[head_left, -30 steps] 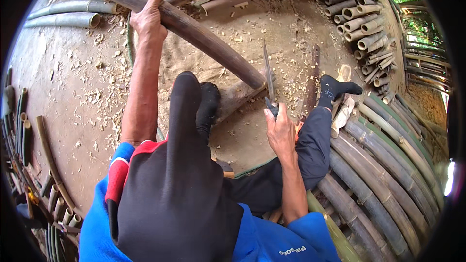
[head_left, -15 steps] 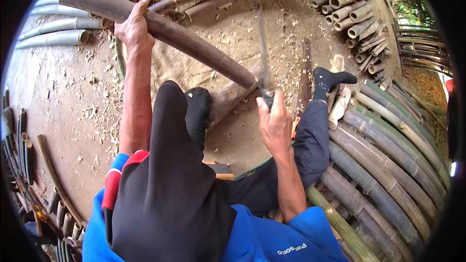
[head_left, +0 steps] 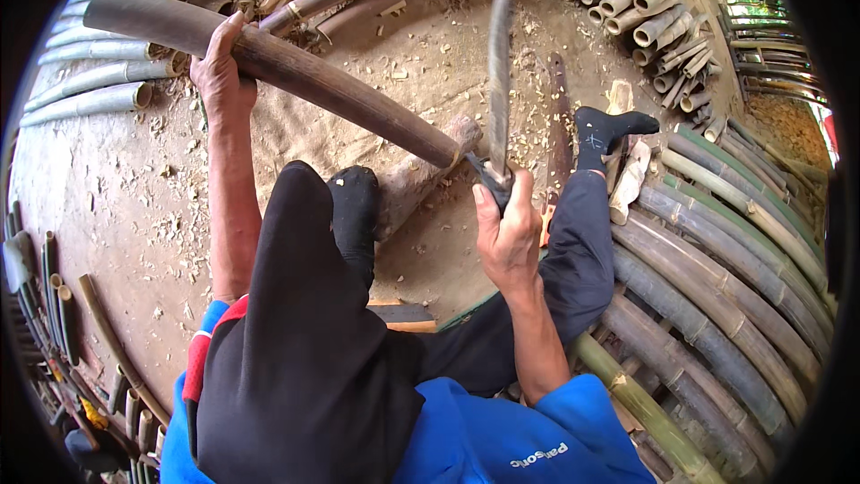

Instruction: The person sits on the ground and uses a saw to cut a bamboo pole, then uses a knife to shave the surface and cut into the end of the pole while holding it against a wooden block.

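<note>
My left hand is closed round a dark brown bamboo pole, gripping it toward its far left end. The pole slants down to the right, and its pale-rimmed lower end lies over a short wooden log; whether the two touch, I cannot tell. In my right hand is a machete, held by its dark handle. Its long blade points up and away, just right of the pole's lower end and apart from the pole's upper length. Part of the handle is hidden by my fingers.
Wood chips litter the ground. Cut bamboo poles lie in rows at right, with stacked short pieces at the far right and grey poles at far left. A saw with an orange handle lies beside my right leg.
The machete blade, blurred and tilted leftward before, now stands tilted slightly right. My left hand and the pole have shifted a little to the left in view.
</note>
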{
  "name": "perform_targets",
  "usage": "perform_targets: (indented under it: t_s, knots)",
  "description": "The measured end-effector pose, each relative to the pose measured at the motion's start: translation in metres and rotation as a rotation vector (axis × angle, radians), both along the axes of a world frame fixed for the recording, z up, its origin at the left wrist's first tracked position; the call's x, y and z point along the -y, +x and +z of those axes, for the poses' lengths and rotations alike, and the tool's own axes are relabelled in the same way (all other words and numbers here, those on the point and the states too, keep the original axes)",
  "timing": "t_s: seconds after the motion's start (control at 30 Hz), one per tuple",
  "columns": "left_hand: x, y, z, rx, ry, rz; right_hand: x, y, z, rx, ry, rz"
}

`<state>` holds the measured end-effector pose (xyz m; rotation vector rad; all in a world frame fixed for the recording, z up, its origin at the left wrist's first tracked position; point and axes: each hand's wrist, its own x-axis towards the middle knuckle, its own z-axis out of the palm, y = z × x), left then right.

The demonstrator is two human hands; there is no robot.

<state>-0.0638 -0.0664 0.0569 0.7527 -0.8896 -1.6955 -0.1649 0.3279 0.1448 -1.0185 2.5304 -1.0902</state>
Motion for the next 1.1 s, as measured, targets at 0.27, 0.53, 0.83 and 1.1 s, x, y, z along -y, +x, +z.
perform_targets:
  t_s: [0.27,0.53,0.83,1.1]
  knots:
    - [-0.006,-0.003,0.009,-0.016,-0.016,-0.114,-0.002,-0.011,-0.042,0.138,0.603,-0.04]
    - [-0.007,-0.003,0.006,-0.008,-0.037,-0.129,-0.014,0.001,-0.068,0.111,0.098,-0.162]
    - [-0.012,0.018,0.01,-0.023,0.002,-0.153,0.004,-0.002,0.012,0.133,0.239,-0.101]
    - [-0.016,0.002,0.01,0.035,-0.092,-0.097,-0.043,-0.034,-0.104,0.137,0.532,-0.049]
